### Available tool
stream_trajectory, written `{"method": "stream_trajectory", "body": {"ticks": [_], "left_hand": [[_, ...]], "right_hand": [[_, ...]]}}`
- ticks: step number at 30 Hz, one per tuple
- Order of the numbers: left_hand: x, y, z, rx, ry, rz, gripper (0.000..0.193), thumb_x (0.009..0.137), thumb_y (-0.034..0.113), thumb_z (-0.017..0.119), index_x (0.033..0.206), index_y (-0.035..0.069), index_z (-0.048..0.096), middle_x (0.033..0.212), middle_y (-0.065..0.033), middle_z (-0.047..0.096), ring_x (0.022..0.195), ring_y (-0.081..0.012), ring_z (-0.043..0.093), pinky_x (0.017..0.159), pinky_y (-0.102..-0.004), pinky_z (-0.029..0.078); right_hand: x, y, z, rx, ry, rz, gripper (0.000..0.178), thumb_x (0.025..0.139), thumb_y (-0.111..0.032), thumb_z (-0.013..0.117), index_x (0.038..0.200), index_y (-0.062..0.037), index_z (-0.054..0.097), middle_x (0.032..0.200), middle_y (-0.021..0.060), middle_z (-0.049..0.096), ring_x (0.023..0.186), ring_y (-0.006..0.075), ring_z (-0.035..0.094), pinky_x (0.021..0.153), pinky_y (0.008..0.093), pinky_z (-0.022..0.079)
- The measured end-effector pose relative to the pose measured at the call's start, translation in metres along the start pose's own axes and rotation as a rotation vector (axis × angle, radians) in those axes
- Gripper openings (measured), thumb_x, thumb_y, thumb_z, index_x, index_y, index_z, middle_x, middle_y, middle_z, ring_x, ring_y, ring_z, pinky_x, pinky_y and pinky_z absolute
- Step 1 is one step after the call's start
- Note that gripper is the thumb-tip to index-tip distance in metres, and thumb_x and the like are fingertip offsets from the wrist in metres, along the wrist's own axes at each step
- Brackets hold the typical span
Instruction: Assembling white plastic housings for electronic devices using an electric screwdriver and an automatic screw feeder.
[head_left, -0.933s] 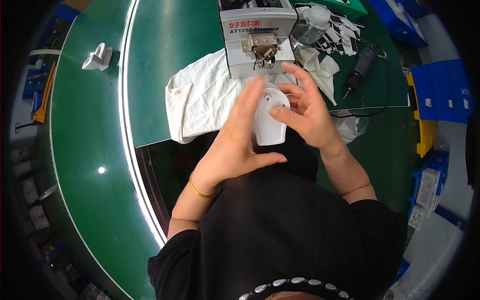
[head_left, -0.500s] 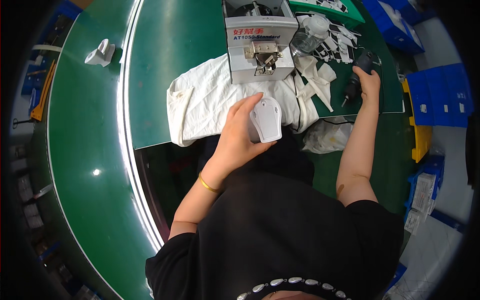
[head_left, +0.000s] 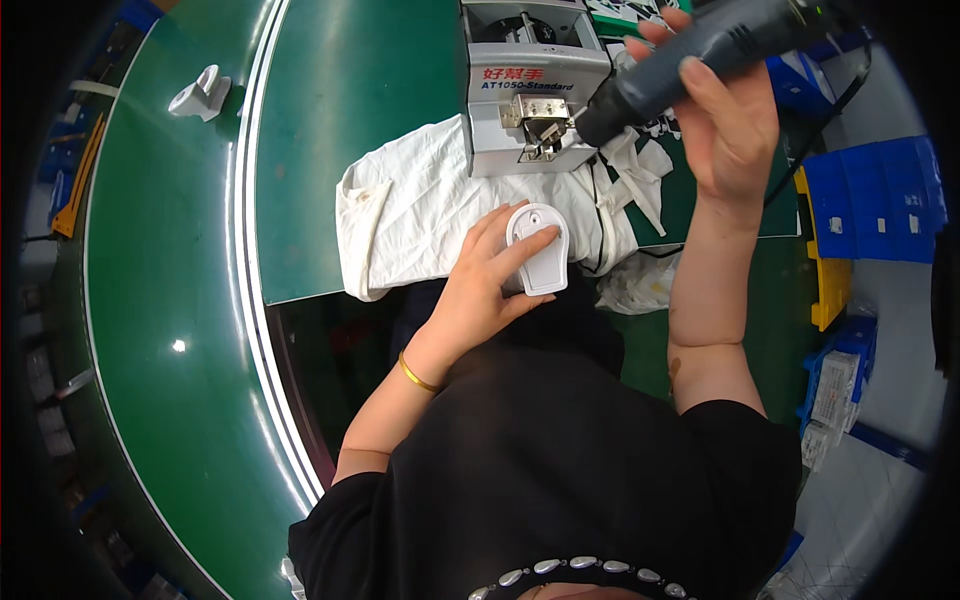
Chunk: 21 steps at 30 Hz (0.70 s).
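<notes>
The left hand is pinning a white plastic housing down at the near edge of a white cloth, its fingers spread loosely, the thumb lying along the housing's near side and the fingertips resting on its upper end. The right hand is wrapping its fingers tightly around a dark electric screwdriver, whose tip is pointing toward the outlet of the grey screw feeder just beyond the left fingertips. To my eye, doing this step well is a matter of bringing the bit squarely onto the feeder's outlet, then keeping the housing flat and steady under the left fingers, clear of the point where the bit would be landing. The bit itself is blending into the feeder's metal front, so whether it is touching is hard to tell. The screwdriver's rear and cable are running off toward the dark rim, and the housing's near end is sitting partly under the thumb.
</notes>
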<state>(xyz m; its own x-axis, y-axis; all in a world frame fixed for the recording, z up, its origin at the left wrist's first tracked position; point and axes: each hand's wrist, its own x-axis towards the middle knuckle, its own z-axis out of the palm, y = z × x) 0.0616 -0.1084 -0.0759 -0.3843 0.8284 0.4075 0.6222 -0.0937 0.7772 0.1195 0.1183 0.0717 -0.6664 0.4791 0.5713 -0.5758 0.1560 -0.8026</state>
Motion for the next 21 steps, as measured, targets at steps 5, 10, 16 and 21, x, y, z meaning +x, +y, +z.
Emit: {"method": "stream_trajectory", "body": {"ticks": [5,10,16,21], "left_hand": [[-0.004,-0.008,0.001,-0.022,0.008,0.031,0.078,0.061,0.009,0.087,0.133,0.016,0.059,0.142,-0.0172,0.046,0.132,-0.0411,0.041,0.109,-0.0466,0.038],[-0.006,-0.006,0.0,-0.024,0.007,0.023,0.078,0.063,0.011,0.087,0.135,0.018,0.058,0.145,-0.0178,0.044,0.135,-0.0415,0.038,0.111,-0.0465,0.036],[-0.008,-0.008,0.008,0.079,0.033,0.088,0.069,0.062,0.01,0.085,0.127,0.022,0.064,0.141,-0.0222,0.045,0.13,-0.0441,0.042,0.107,-0.0481,0.04],[-0.006,-0.006,0.008,0.059,0.067,0.057,0.064,0.063,0.015,0.086,0.124,0.022,0.067,0.14,-0.022,0.046,0.13,-0.0436,0.043,0.106,-0.0478,0.041]], "right_hand": [[-0.004,-0.006,0.06,-0.131,-0.008,-0.004,0.058,0.08,0.007,0.069,0.131,0.0014,0.04,0.112,0.0117,0.057,0.105,0.0197,0.061,0.092,0.0327,0.05],[0.001,-0.004,0.073,-0.43,0.002,-0.052,0.067,0.075,0.008,0.077,0.131,0.0001,0.041,0.104,0.0063,0.055,0.096,0.0147,0.059,0.08,0.0279,0.052],[0.02,0.04,0.062,0.435,-0.309,-0.358,0.054,0.08,0.003,0.075,0.125,0.0009,0.046,0.092,0.0032,0.057,0.079,0.0128,0.06,0.069,0.0259,0.05],[0.014,0.023,0.071,-0.14,0.08,-0.057,0.04,0.087,-0.004,0.069,0.121,0.001,0.048,0.089,0.0072,0.062,0.069,0.0146,0.061,0.064,0.0266,0.05]]}}
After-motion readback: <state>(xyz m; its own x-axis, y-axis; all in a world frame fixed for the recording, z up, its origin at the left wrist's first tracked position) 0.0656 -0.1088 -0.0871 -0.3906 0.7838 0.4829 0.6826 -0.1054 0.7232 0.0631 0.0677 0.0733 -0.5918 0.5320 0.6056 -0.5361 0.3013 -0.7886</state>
